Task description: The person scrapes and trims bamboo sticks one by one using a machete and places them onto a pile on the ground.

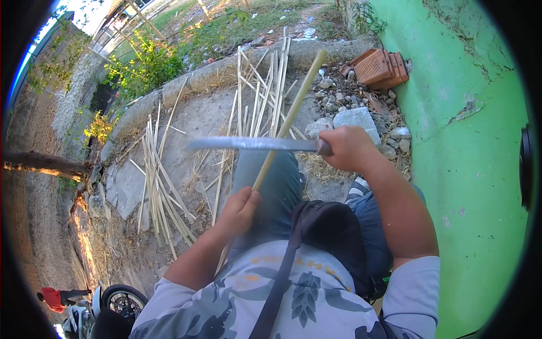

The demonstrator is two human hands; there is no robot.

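My left hand (239, 211) is closed round the lower part of a bamboo strip (297, 103), which slants up and away to the right. In my right hand (348, 148) is the handle of a long-bladed knife (252, 143). Its blade points left and lies across the strip, above my left hand; whether the edge touches the strip I cannot tell. My left knee (276, 176), in blue trousers, is under the blade and strip. Split bamboo strips lie on the ground in a left pile (160, 195) and a far pile (270, 90).
A green wall (463, 169) runs along my right side. Beside it are rubble (389, 135) and stacked red-brown bricks (379, 69). A low concrete kerb (209, 76) crosses ahead. At lower left are a motorbike wheel (125, 302) and a person in red (53, 300).
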